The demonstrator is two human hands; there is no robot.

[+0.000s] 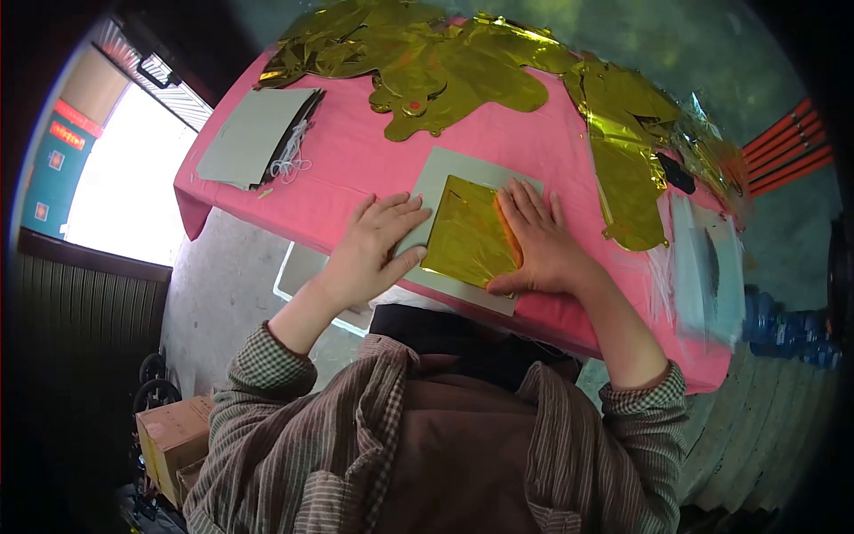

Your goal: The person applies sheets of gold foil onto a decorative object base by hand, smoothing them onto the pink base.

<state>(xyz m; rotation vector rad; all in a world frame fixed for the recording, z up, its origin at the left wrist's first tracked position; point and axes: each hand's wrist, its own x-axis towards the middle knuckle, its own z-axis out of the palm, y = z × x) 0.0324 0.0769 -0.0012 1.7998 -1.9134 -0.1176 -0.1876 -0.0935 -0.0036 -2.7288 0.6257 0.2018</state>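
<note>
A folded square of shiny gold foil (471, 227) lies on a grey card sheet (445, 169) near the front edge of the table. My left hand (378, 238) rests at the left side of the card, its fingers spread and the thumb by the foil's left edge. Flat on the foil's right side is my right hand (543, 245), fingers stretched out and thumb along the lower right corner. Neither hand grips anything. Part of the card is hidden under the foil and the right hand.
A pink cloth (347, 133) covers the table. Flat gold foil shapes (463, 76) heap along its back and right. A stack of grey cards (253, 133) with white strings (292, 158) lies left. Clear plastic bags (707, 267) hang at right; a cardboard box (178, 436) stands on the floor.
</note>
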